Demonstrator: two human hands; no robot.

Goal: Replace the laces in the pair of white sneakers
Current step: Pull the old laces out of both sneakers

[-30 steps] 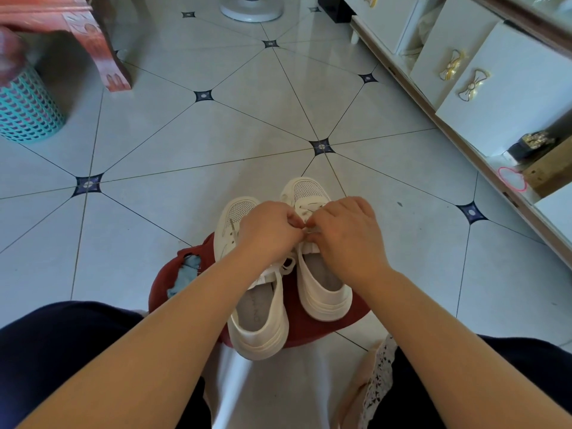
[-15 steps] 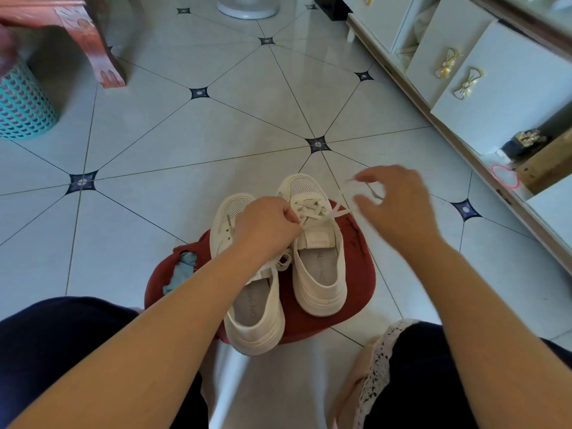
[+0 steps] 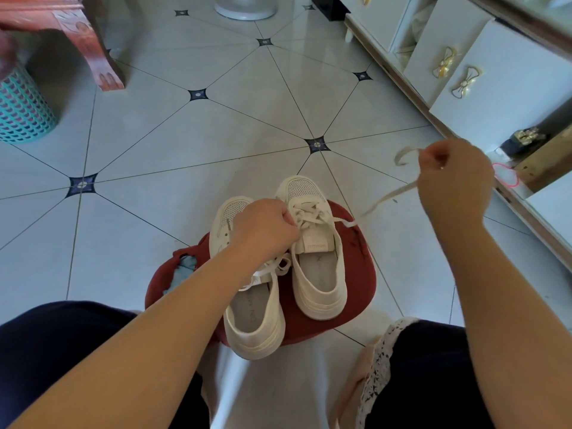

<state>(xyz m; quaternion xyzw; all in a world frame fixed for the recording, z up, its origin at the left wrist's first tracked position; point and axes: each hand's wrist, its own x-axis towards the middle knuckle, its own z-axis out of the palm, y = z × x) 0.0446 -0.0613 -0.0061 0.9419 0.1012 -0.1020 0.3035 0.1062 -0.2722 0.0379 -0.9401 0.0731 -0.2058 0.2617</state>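
Two white sneakers stand side by side on a dark red stool (image 3: 359,274), toes pointing away from me. The left sneaker (image 3: 253,314) is partly hidden by my left forearm. My left hand (image 3: 263,230) is curled over the lacing of the right sneaker (image 3: 315,267) and pinches the lace there. My right hand (image 3: 455,178) is raised to the right of the stool and pinches a white lace (image 3: 387,198), which runs taut from the right sneaker's eyelets up to my fingers, its free end curling beyond them.
Pale tiled floor (image 3: 216,140) surrounds the stool. A white cabinet with gold bow handles (image 3: 464,66) lines the right side. A teal basket (image 3: 21,109) and a red carved table leg (image 3: 99,57) stand far left, a fan base (image 3: 246,6) at the back. My knees frame the bottom.
My right hand has left the right sneaker and moved up and to the right, drawing the lace out of the shoe. My left hand has stayed on the lacing.
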